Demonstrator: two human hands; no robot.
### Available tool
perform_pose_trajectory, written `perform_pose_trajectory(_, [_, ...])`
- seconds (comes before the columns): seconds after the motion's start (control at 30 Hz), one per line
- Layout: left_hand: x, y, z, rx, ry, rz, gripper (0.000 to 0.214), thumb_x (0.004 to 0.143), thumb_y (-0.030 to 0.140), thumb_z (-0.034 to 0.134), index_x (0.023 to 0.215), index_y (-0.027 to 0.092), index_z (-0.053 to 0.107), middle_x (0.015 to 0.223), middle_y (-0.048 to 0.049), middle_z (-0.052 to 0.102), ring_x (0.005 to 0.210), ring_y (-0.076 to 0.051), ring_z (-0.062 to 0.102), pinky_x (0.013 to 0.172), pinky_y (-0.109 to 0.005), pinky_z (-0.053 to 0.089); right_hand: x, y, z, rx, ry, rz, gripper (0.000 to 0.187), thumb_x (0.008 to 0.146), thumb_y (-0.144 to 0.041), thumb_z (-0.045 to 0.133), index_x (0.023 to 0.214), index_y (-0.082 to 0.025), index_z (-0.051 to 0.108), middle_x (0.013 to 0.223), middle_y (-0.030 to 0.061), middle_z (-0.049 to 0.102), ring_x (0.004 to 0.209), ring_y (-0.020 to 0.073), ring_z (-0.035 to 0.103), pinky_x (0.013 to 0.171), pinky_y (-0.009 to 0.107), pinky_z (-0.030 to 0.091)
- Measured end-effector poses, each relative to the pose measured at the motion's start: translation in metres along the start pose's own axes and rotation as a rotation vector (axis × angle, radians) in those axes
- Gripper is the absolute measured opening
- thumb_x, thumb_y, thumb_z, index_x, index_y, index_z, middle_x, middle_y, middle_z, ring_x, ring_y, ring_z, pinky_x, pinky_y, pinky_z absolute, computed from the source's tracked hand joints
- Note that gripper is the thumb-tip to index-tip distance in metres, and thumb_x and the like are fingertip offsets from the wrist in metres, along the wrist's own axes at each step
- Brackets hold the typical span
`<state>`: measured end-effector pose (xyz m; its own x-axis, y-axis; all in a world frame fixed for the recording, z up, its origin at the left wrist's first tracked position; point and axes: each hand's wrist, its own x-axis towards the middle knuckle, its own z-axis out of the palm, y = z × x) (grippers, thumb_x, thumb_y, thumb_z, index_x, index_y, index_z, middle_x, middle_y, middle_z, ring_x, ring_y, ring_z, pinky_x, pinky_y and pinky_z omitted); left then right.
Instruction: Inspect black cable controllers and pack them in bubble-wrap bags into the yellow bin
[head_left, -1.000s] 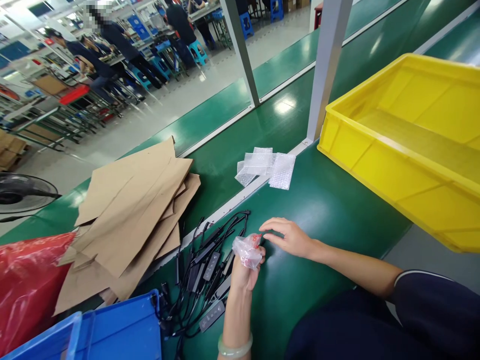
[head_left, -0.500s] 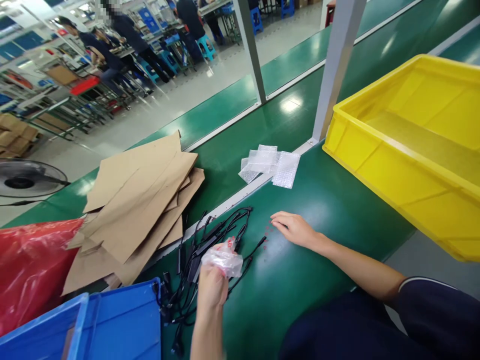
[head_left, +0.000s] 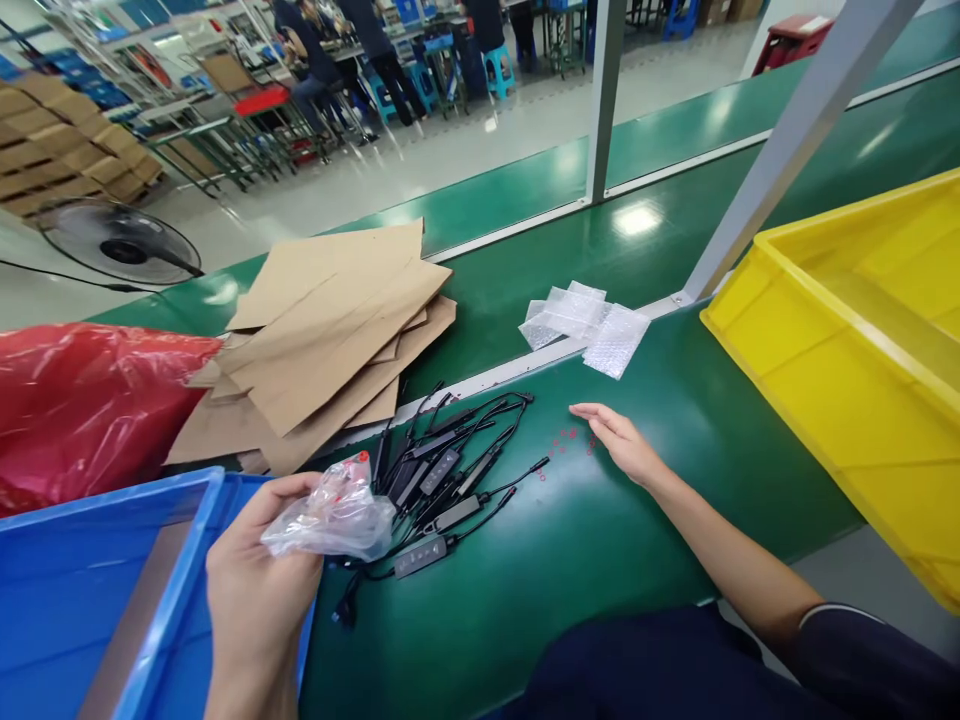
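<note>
My left hand (head_left: pixel 262 570) is closed round a clear plastic bag (head_left: pixel 337 510) with small red bits inside, held over the edge of the blue bin. To its right, black cables with inline boxes (head_left: pixel 420 555) lie in a tangled heap on the green bench. My right hand (head_left: pixel 619 440) hovers low over the bench or rests on it, fingers stretched out, holding nothing. Beside its fingertips several tiny red rings (head_left: pixel 572 434) are scattered. Behind it lie bubble-wrap pouches (head_left: pixel 616 340) across the metal strip.
A blue bin (head_left: pixel 67 570) stands at the lower left, with a red plastic bag (head_left: pixel 97 400) behind it. Flat cardboard sheets (head_left: pixel 345 330) are piled at the back left. A yellow bin (head_left: pixel 840 400) fills the right side. A metal post (head_left: pixel 795 150) rises behind. People sit and stand far off.
My left hand has moved left with the plastic bag, away from above the cables, uncovering more of them. My right hand stays near the red rings. The view has shifted left.
</note>
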<state>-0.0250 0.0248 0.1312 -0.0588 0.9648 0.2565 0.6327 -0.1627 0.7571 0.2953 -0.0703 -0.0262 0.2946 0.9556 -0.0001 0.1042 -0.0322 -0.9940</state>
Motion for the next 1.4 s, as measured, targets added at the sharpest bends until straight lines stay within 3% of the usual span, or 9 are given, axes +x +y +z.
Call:
perform_pose_trajectory(0.1, [0.0, -0.002, -0.002, 0.039, -0.024, 0.058, 0.021, 0.06, 0.035, 0.073, 0.076, 0.022, 0.069, 0.068, 0.004, 0.067, 0.062, -0.016, 0.058, 0.054, -0.023, 0.043, -0.002, -0.002, 0.001, -0.024, 0.013, -0.009, 0.034, 0.094, -0.04, 0.039, 0.113, -0.021, 0.06, 0.119, 0.0066, 0.063, 0.121, 0.0226, 0.05, 0.107, 0.042, 0.033])
perform_pose_trajectory(0.2, [0.0, -0.005, -0.004, -0.01, -0.028, 0.087, 0.023, 0.061, 0.036, 0.072, 0.076, 0.019, 0.068, 0.065, 0.0023, 0.065, 0.058, -0.015, 0.055, 0.051, -0.022, 0.042, -0.007, -0.006, 0.005, -0.126, 0.071, -0.021, 0.03, 0.092, -0.037, 0.045, 0.112, -0.022, 0.062, 0.117, 0.0067, 0.064, 0.113, 0.0257, 0.054, 0.1, 0.042, 0.039])
perform_pose_trajectory(0.4, [-0.017, -0.013, 0.021, -0.344, -0.161, -0.098, 0.023, 0.064, 0.032, 0.075, 0.077, 0.016, 0.064, 0.066, 0.0018, 0.062, 0.055, -0.011, 0.051, 0.049, -0.019, 0.04, -0.017, -0.026, 0.021, -0.238, 0.163, -0.122, 0.02, 0.091, -0.034, 0.05, 0.095, -0.022, 0.066, 0.092, 0.006, 0.07, 0.089, 0.0245, 0.063, 0.081, 0.037, 0.047])
perform_pose_trajectory(0.57, [-0.039, -0.005, 0.057, -0.604, -0.363, -0.261, 0.022, 0.068, 0.031, 0.074, 0.076, 0.016, 0.061, 0.062, 0.0025, 0.059, 0.05, -0.01, 0.049, 0.047, -0.019, 0.039, -0.026, -0.069, 0.044, -0.207, 0.03, -0.375, 0.014, 0.093, -0.026, 0.053, 0.088, -0.02, 0.065, 0.082, 0.003, 0.067, 0.077, 0.0188, 0.06, 0.074, 0.032, 0.045])
perform_pose_trajectory(0.7, [-0.052, 0.007, 0.07, -0.644, -0.428, -0.227, 0.018, 0.069, 0.027, 0.074, 0.075, 0.016, 0.062, 0.063, 0.0019, 0.061, 0.052, -0.009, 0.05, 0.05, -0.019, 0.041, -0.028, -0.101, 0.059, -0.158, -0.093, -0.561, 0.011, 0.094, -0.021, 0.053, 0.091, -0.019, 0.063, 0.081, 0.0032, 0.066, 0.074, 0.0169, 0.059, 0.072, 0.03, 0.045])
perform_pose_trajectory(0.93, [-0.053, 0.007, 0.065, -0.614, -0.56, -0.037, 0.009, 0.076, 0.026, 0.069, 0.078, 0.018, 0.065, 0.069, 0.0001, 0.065, 0.059, -0.011, 0.056, 0.055, -0.019, 0.044, -0.02, -0.115, 0.063, -0.21, -0.148, -0.668, 0.014, 0.097, -0.019, 0.049, 0.099, -0.017, 0.063, 0.088, 0.0055, 0.066, 0.08, 0.0168, 0.059, 0.074, 0.031, 0.046])
perform_pose_trajectory(1.13, [-0.052, 0.011, 0.059, -0.617, -0.623, -0.039, 0.009, 0.077, 0.025, 0.068, 0.079, 0.018, 0.065, 0.074, -0.0012, 0.066, 0.064, -0.013, 0.057, 0.06, -0.021, 0.046, -0.018, -0.113, 0.063, -0.302, -0.105, -0.881, 0.016, 0.096, -0.012, 0.046, 0.094, -0.013, 0.061, 0.084, 0.0077, 0.064, 0.077, 0.0166, 0.057, 0.071, 0.031, 0.046])
perform_pose_trajectory(1.4, [-0.049, 0.015, 0.049, -0.616, -0.644, -0.068, 0.009, 0.076, 0.026, 0.068, 0.077, 0.017, 0.065, 0.071, -0.001, 0.065, 0.062, -0.013, 0.055, 0.058, -0.022, 0.044, -0.015, -0.118, 0.064, -0.362, -0.188, -0.986, 0.018, 0.096, -0.012, 0.043, 0.102, -0.013, 0.06, 0.091, 0.0089, 0.064, 0.083, 0.0178, 0.056, 0.074, 0.033, 0.047])
